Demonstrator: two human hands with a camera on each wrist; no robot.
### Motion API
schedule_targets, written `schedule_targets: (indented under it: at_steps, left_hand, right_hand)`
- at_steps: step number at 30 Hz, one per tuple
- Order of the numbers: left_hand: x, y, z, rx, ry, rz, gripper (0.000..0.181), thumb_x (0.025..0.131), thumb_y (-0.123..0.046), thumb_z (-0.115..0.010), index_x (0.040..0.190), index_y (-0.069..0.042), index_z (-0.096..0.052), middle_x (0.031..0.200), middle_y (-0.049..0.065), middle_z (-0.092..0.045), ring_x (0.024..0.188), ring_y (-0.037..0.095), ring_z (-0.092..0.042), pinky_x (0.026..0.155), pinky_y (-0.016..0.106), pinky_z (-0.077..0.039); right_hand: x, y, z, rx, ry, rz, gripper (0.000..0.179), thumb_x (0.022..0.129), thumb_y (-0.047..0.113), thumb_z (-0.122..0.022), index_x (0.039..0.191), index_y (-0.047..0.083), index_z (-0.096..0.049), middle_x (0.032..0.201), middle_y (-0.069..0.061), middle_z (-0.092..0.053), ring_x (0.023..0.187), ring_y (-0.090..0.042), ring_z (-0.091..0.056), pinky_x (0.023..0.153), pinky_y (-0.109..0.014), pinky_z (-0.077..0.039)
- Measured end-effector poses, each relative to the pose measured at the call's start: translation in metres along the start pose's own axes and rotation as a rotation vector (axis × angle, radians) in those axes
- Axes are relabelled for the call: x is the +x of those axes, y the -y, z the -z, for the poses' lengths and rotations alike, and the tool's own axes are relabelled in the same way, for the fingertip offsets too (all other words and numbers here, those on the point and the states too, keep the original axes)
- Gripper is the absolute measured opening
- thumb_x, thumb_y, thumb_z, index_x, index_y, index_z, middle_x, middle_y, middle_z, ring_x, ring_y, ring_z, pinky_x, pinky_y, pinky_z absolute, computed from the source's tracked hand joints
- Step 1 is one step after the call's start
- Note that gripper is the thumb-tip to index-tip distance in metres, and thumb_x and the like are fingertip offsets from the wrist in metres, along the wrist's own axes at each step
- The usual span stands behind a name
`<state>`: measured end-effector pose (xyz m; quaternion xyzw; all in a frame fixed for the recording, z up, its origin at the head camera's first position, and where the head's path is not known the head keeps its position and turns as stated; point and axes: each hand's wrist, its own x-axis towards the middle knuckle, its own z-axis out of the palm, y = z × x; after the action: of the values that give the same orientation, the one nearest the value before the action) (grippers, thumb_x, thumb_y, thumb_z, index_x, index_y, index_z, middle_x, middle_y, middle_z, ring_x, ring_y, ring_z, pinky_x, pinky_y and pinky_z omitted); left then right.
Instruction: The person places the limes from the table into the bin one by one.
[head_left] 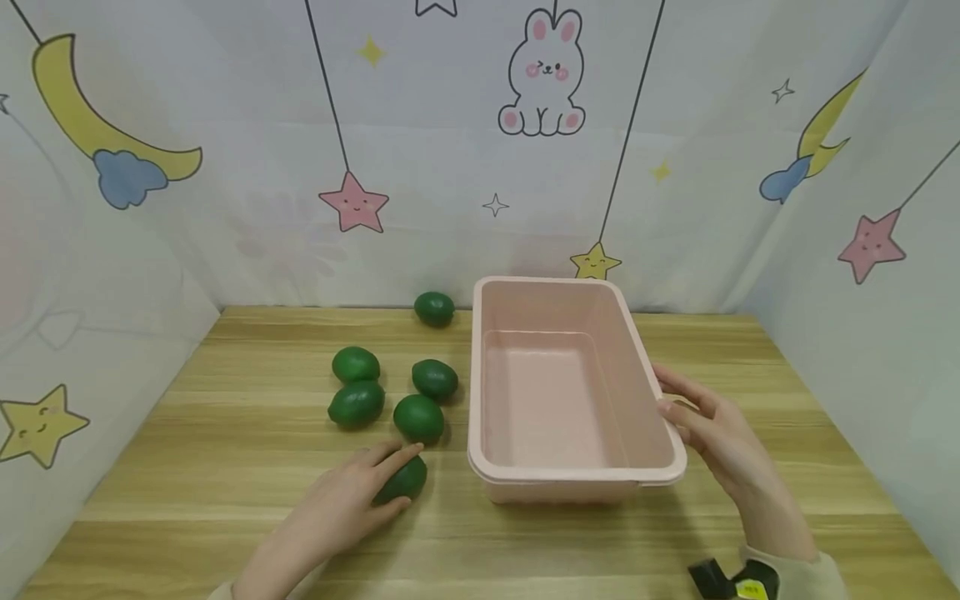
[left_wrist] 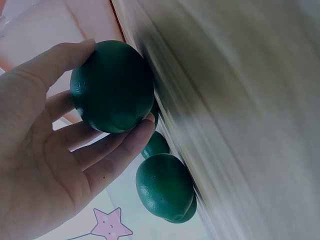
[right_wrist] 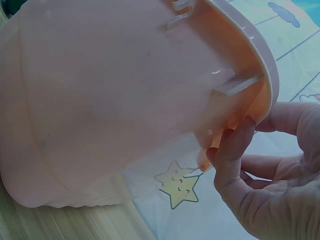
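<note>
In the head view, my left hand [head_left: 345,500] grips a green lime [head_left: 408,481] low on the table, left of the pink plastic basin [head_left: 577,475]. The left wrist view shows thumb and fingers curled round that lime [left_wrist: 112,87]. Several other limes lie just beyond the hand, one of them a lime [head_left: 418,418] close to its fingertips. At the basin's right side, my right hand [head_left: 712,433] pinches the rim between thumb and fingers. The right wrist view shows this hold on the basin's rim [right_wrist: 267,75] from outside and below. Nothing lies inside the basin.
Two limes touch at the left, the nearer a lime [head_left: 356,404]. A farther lime [head_left: 435,308] lies by the table's back edge. The wooden table [head_left: 225,417] is enclosed by a white curtain [head_left: 420,150] printed with stars, moons and a rabbit.
</note>
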<state>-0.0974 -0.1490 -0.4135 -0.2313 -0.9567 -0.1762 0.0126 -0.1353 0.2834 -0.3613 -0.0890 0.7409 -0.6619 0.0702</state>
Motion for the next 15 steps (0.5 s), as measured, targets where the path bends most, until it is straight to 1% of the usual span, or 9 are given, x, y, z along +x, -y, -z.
schedule_targets:
  at_steps: [5,9,15]
  left_hand:
    - [0.0,0.001,0.0001,-0.016,0.004,0.003,0.06,0.083,-0.03,-0.074,0.138,-0.021,-0.052,0.13,0.009,-0.059,0.114,0.029,-0.061,0.086,0.048,-0.054]
    - [-0.0003,0.0015,0.0001,-0.027,0.009,0.011,0.06,0.083,-0.03,-0.075,0.138,-0.022,-0.052,0.13,0.008,-0.059,0.114,0.028,-0.061,0.087,0.048,-0.054]
    - [-0.0003,0.0027,0.0002,-0.003,-0.013,-0.029,0.06,0.081,-0.029,-0.076,0.136,-0.021,-0.054,0.126,0.006,-0.061,0.11,0.025,-0.063,0.085,0.044,-0.055]
  right_hand:
    - [0.0003,-0.0009,-0.0002,0.015,0.012,0.013,0.051,0.099,0.008,-0.049,0.147,0.002,-0.035,0.124,0.01,-0.055,0.099,-0.004,-0.065,0.079,-0.022,-0.056]
    - [-0.0003,0.0002,-0.0008,0.01,0.012,0.007,0.051,0.099,0.009,-0.05,0.147,0.001,-0.035,0.125,0.008,-0.054,0.099,-0.004,-0.065,0.079,-0.022,-0.056]
    - [-0.0016,0.0017,-0.0011,-0.002,0.015,0.002,0.051,0.099,0.01,-0.05,0.147,0.001,-0.034,0.124,0.008,-0.054,0.096,-0.005,-0.066,0.079,-0.023,-0.055]
